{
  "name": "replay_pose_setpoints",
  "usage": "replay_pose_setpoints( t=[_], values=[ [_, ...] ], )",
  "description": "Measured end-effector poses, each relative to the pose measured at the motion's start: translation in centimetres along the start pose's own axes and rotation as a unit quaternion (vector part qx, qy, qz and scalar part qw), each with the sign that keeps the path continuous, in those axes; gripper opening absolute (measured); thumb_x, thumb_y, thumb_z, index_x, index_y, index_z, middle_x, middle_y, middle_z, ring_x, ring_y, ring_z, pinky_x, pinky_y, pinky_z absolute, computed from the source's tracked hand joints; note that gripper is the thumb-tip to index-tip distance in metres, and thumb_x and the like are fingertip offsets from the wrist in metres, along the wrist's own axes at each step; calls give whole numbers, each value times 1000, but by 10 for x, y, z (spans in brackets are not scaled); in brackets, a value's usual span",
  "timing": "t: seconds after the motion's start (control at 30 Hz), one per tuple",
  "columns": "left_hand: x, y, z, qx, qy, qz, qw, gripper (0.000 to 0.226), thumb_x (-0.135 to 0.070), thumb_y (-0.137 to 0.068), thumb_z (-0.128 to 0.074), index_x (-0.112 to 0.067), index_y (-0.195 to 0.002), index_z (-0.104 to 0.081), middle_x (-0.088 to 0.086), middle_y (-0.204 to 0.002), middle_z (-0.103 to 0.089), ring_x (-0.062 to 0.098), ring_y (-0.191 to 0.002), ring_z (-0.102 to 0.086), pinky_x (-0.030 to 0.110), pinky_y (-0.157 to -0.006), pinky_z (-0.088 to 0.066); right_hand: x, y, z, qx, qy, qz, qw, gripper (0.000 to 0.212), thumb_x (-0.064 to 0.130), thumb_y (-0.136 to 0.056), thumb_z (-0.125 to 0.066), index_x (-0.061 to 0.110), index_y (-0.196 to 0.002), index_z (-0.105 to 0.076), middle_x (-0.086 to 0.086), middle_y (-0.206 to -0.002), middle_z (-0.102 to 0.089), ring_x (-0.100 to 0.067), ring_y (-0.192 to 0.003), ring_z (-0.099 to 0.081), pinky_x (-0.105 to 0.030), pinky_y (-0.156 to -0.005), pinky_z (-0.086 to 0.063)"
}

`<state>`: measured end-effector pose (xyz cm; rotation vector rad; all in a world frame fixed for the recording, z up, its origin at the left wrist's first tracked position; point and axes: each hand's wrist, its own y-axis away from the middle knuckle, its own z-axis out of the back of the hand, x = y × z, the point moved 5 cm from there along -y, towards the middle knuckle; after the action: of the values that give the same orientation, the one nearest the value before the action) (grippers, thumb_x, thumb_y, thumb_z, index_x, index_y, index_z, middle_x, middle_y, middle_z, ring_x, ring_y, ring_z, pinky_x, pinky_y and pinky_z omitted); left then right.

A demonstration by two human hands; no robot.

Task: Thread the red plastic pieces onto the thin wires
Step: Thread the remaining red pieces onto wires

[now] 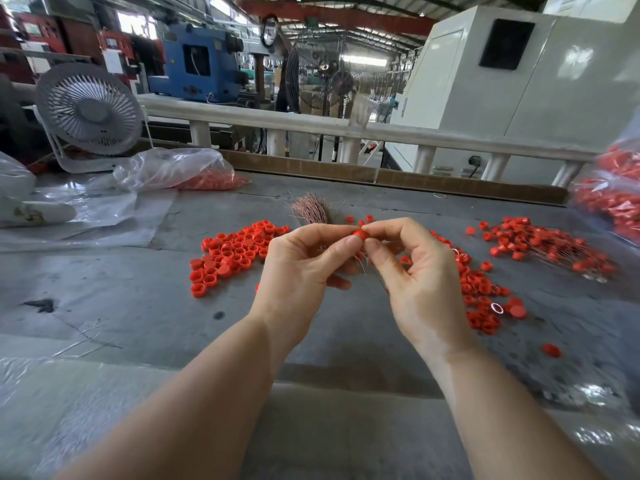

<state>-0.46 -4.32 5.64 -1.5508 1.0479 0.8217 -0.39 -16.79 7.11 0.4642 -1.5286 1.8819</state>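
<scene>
A small red plastic cap [359,234] is pinched between the fingertips of my left hand [304,268] and my right hand [415,271], raised above the grey table [138,306]. Thin copper wires [362,262] hang below the cap between my palms. A bundle of copper wires [311,209] lies just behind my hands. Loose red caps [232,254] are heaped to the left, and more red caps [481,292] are scattered to the right. Caps threaded on wires [550,251] lie at the far right.
A white desk fan [90,114] stands at the back left beside a clear bag of red caps [194,174]. Another bag of red caps [613,202] sits at the right edge. Plastic sheeting [86,216] covers the left table. A white railing [311,126] runs behind.
</scene>
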Motion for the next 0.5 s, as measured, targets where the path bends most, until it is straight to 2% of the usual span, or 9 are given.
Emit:
replay_pose_setpoints(
  t=[0.13,0.33,0.5],
  values=[
    [-1,1,0,1,-27,-17,999,8,-5,-80,-64,-11,-83,-70,0,-61,-66,7,-53,-59,19,-48,-49,0,0,0,1,-5,3,1000,17,14,-87,-61,30,-83,-60,20,-64,-58,4,-52,-51,-5,-52,-32],
    [-2,1,-1,3,-48,-33,998,5,-4,-81,-64,-7,-80,-68,-2,-55,-62,6,-51,-57,18,-47,-47,1,1,0,9,-16,3,1000,9,18,-86,-60,26,-83,-60,18,-62,-57,1,-51,-51,-6,-51,-33],
    [-3,1,-1,10,-52,-45,998,10,-2,-82,-62,-9,-76,-66,-3,-54,-61,6,-50,-57,17,-48,-47,2,2,0,19,-21,-3,1000,18,14,-87,-62,31,-80,-58,19,-67,-59,0,-53,-53,-8,-53,-36]
  ],
)
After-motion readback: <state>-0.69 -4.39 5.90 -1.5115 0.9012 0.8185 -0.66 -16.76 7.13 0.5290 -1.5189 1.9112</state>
